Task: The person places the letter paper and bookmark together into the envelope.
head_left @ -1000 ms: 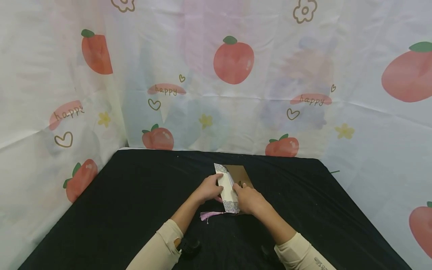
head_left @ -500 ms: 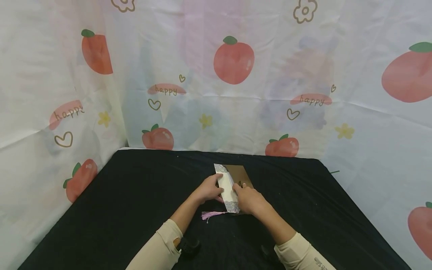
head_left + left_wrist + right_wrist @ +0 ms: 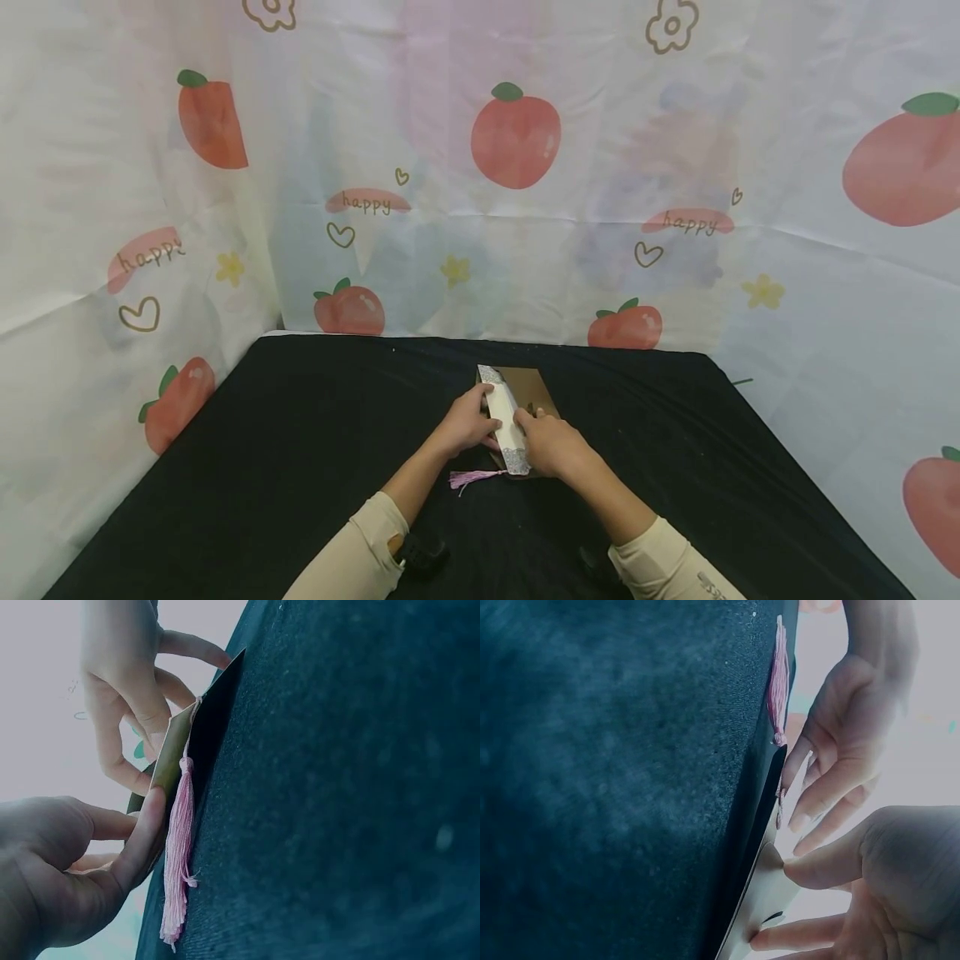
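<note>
A folded brown card [image 3: 527,385] lies on the black cloth, its long cream flap [image 3: 505,407] trimmed with silvery patterned ends. The flap stands tilted up from the left side. My left hand [image 3: 462,423] pinches the flap's left edge between thumb and fingers. Over the card's right part, my right hand [image 3: 555,444] presses with thumb and fingertips near the fold; in the right wrist view its thumb [image 3: 821,864] and a finger touch the card apart from each other. A pink tassel [image 3: 178,847] hangs from the card's near end by a cord and lies on the cloth.
Black cloth [image 3: 337,417] covers the table. Behind it and along both sides hang white curtains [image 3: 420,100] printed with peaches and hearts. A dark wrist device [image 3: 423,552] sits by the left forearm.
The cream flap has tilted further, looks narrower, and bares some brown card under its left edge. My left hand and the tassel have shifted slightly right; my right hand stays nearly still.
</note>
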A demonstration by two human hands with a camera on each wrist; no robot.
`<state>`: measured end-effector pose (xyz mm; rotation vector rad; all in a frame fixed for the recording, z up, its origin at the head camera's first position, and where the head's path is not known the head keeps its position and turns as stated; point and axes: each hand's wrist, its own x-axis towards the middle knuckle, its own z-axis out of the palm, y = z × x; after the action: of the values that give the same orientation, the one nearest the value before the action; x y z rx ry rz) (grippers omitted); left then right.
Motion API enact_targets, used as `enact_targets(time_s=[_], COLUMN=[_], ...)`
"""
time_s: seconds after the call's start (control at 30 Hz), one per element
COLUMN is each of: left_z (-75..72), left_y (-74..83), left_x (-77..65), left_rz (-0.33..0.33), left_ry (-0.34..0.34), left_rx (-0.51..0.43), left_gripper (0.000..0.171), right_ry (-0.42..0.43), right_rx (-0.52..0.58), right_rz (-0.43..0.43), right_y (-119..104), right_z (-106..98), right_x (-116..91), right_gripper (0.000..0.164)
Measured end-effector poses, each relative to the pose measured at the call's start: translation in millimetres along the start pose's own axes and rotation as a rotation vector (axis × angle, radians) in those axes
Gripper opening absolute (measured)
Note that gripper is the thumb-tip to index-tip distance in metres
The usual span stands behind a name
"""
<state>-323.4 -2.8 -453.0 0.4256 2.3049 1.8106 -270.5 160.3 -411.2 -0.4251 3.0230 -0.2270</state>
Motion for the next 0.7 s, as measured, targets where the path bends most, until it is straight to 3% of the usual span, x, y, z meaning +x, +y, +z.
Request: enact_targets(time_s=[0.2, 0.53, 0.7], left_z=[1.8, 0.6, -1.5], left_y=[-0.4, 3.2, 4.0], left_x=[0.0, -2.3, -3.4], left_rz=[0.0, 0.002, -0.016], left_ry=[0.018, 0.06, 0.039], left_rx=[0.008, 0.011, -0.001], left_gripper=[0.066, 0.044, 0.042], right_ry=[-0.003, 0.02, 0.016], right_rx=[-0.008, -0.018, -0.007], right_rz=[-0.001, -0.031, -0.029], right_y=[-0.8, -0.4, 0.0], right_z=[0.1, -2.3, -2.5], right_x=[0.0, -2.0, -1.8], right_gripper=[0.039, 0.033, 0.03])
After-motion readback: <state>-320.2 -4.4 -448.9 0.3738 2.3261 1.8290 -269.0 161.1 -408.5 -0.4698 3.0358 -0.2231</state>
